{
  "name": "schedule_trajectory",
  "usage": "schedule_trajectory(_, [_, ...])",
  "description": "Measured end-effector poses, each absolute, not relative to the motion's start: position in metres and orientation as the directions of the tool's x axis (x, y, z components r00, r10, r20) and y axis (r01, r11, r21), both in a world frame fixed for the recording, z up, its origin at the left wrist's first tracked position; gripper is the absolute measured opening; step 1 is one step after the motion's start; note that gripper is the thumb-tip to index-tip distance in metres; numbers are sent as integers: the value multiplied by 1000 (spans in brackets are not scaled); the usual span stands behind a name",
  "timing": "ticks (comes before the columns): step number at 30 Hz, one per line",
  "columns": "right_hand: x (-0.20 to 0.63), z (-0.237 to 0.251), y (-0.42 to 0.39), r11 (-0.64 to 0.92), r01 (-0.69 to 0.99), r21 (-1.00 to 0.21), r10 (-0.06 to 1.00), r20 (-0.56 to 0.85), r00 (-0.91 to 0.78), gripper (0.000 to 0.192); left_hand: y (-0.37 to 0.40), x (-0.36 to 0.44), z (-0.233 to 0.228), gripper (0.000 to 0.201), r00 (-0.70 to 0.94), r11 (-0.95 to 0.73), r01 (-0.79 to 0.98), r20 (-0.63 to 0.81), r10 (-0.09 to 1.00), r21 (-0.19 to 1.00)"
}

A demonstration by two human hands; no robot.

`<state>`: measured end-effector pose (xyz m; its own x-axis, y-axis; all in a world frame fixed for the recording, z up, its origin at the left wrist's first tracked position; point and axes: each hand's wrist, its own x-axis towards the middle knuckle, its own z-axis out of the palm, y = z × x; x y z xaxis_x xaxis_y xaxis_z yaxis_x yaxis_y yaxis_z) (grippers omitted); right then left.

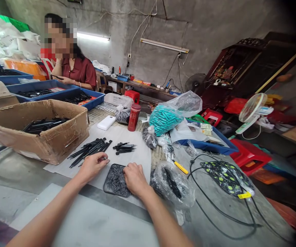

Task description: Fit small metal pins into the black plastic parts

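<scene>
The small dark rectangular tray of short black pins point(114, 178) lies on the white paper sheet point(137, 137) at the near middle of the grey table point(86, 223), close to the person, likely so both hands reach it without stretching. The right hand point(135, 179) rests curled on the tray's 3 o'clock edge, knuckles up, seemingly steadying it or picking at the pins; whether its fingers pinch anything cannot be told, since they fold under. The left hand point(93, 166), at the tray's 10 o'clock, pinches a small, partly metallic piece point(103, 158) at its fingertips, too tiny to identify. Two loose piles of long black plastic sticks point(91, 149) lie at 12 o'clock, within reach, fed perhaps from the torn cardboard box point(40, 132) at 10 o'clock. A crumpled clear plastic bag point(175, 185) of dark parts sits at 3 o'clock, its contents blurred. A co-worker in a dark red shirt point(79, 70) sits at the far end behind blue trays point(47, 91).
</scene>
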<state>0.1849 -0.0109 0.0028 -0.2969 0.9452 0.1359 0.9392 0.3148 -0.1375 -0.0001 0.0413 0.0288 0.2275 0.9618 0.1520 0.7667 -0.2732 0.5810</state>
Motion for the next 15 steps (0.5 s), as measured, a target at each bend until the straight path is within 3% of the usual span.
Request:
schedule_trajectory(9, [187, 3, -10, 288, 941, -178, 952, 156, -262, 14, 44, -5, 8, 29, 283, -393, 710, 274, 919, 585])
schedule_trajectory(15, [186, 2, -10, 317, 938, -144, 944, 144, -297, 14, 44, -7, 4, 26, 330, -468, 688, 336, 882, 554])
